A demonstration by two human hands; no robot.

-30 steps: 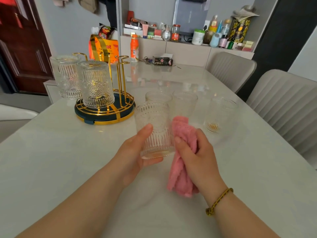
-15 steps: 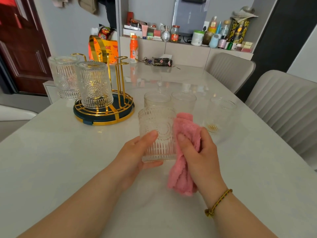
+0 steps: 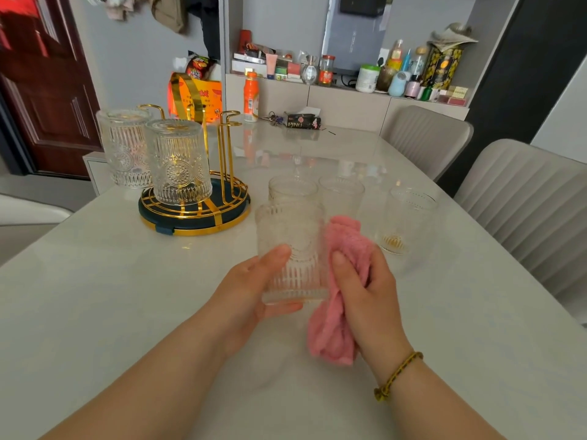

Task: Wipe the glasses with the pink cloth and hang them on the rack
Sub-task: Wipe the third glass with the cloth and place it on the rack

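Your left hand [image 3: 251, 290] curls around the clear embossed glass tumbler [image 3: 290, 246]; your right hand [image 3: 365, 296], just beside, grips the bunched pink cloth [image 3: 344, 241] against it. Hard rubbing may push it from your grip.

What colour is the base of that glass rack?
The rack's base is dark teal with gold wire trim, seen in the head view.

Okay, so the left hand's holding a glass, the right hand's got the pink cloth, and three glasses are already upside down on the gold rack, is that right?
Not quite. The head view shows two glasses upside down on the gold rack, not three. The left hand does hold a glass and the right hand the pink cloth.
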